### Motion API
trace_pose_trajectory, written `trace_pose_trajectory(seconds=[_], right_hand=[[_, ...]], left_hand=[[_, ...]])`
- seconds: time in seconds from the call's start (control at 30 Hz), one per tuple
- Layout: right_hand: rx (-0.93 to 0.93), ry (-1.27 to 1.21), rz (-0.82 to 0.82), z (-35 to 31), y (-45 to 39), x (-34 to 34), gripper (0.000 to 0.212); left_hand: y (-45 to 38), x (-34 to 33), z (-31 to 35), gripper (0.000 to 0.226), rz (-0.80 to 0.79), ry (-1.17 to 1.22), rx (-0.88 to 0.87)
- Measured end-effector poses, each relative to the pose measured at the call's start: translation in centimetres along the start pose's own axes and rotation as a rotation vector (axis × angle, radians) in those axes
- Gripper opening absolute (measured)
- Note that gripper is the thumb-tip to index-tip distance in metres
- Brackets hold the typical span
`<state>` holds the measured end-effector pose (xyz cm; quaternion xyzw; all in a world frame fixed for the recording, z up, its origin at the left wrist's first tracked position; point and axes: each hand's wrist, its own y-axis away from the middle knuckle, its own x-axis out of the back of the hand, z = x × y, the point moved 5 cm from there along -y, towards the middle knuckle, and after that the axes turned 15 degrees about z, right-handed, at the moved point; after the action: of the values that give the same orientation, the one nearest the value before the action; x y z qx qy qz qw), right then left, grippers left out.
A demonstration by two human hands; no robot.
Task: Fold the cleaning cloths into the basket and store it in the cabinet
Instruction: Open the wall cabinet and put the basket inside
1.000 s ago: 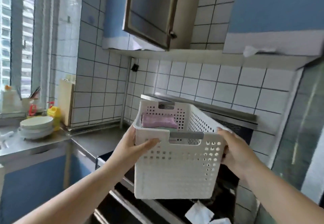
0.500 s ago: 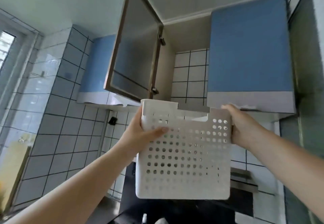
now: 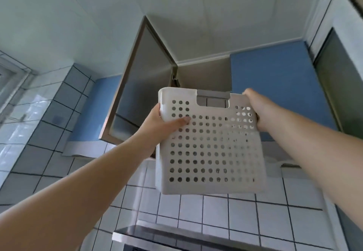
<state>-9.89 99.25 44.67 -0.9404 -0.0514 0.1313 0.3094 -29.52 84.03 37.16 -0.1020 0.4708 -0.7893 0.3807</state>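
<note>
Basket, white perforated rigid plastic [image 3: 211, 148], raised in front of open wall cabinet [image 3: 204, 74], left hand [image 3: 159, 127] and right hand [image 3: 261, 111] fingers curled around opposite top side walls; probably light, stiff, smooth-walled, best held by rim.

Home kitchen, white tiled wall [image 3: 216, 211], blue wall cabinets [image 3: 275, 86], steel hood edge [image 3: 157, 233] below

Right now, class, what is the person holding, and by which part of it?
The white perforated basket, gripped by its two upper side edges: left hand on its left side, right hand at its top right corner.
</note>
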Motion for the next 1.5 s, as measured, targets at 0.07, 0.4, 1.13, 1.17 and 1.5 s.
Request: trace_pose_trajectory(seconds=[0.07,0.4,1.13,1.17,1.5], right_hand=[[0.031,-0.002,0.012,-0.9,-1.6,-0.3,0.018],[0.152,-0.046,0.040,-2.8,-8.6,-2.1,0.015],[0.258,0.002,0.144,3.9,-20.3,-8.2,0.026],[0.259,0.009,0.157,4.1,-20.7,-8.5,0.029],[0.383,0.163,0.176,7.9,-22.9,-12.7,0.070]], left_hand=[[-1.7,-0.7,0.3,0.054,0.003,-0.009,-0.026],[-8.0,-3.8,0.7,0.043,0.009,-0.012,-0.132],[-19.9,-6.6,-12.8,0.044,-0.113,0.055,-0.173],[-20.5,-6.6,-13.2,0.046,-0.122,0.059,-0.172],[-24.6,-5.2,-17.4,0.037,0.027,0.071,-0.228]])
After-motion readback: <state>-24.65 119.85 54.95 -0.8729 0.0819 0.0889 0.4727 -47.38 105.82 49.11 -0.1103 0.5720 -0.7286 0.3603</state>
